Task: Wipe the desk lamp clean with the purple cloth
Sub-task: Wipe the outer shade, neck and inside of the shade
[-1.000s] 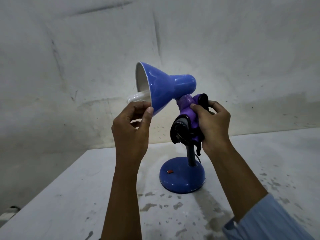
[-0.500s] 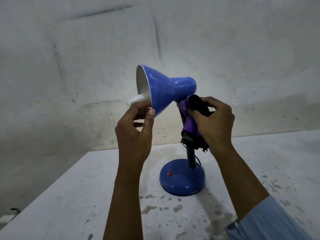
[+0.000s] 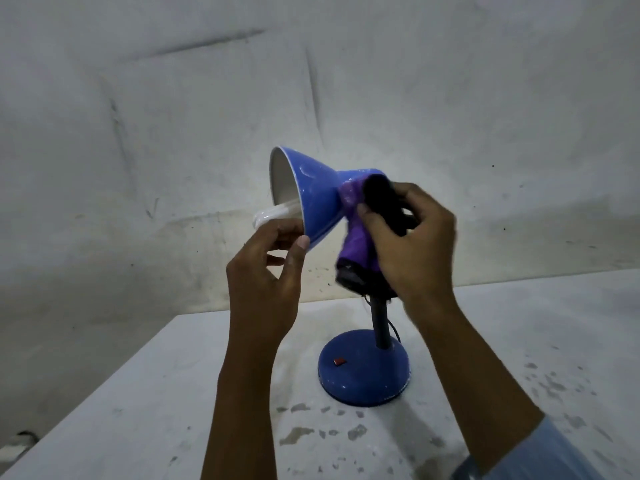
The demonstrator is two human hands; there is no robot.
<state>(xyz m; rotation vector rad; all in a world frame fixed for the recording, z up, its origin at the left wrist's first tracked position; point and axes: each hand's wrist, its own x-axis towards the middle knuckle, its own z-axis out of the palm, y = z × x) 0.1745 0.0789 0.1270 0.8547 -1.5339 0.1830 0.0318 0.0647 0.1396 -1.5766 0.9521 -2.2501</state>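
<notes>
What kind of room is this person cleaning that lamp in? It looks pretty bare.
Probably a plain workroom or storage space, not a furnished home. The wall is rough, stained plaster, the white table is chipped and blotchy, and the blue desk lamp is all that stands on the part in view.

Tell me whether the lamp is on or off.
Off, it seems: the bulb poking out of the shade shows no glow, and the shade's white inside is dim.

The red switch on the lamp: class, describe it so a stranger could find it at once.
Start at the white table, where the blue desk lamp stands. Follow its dark stem down to the round blue base. On the base's top, left of the stem, sits the small red switch, the only red spot there.
</notes>
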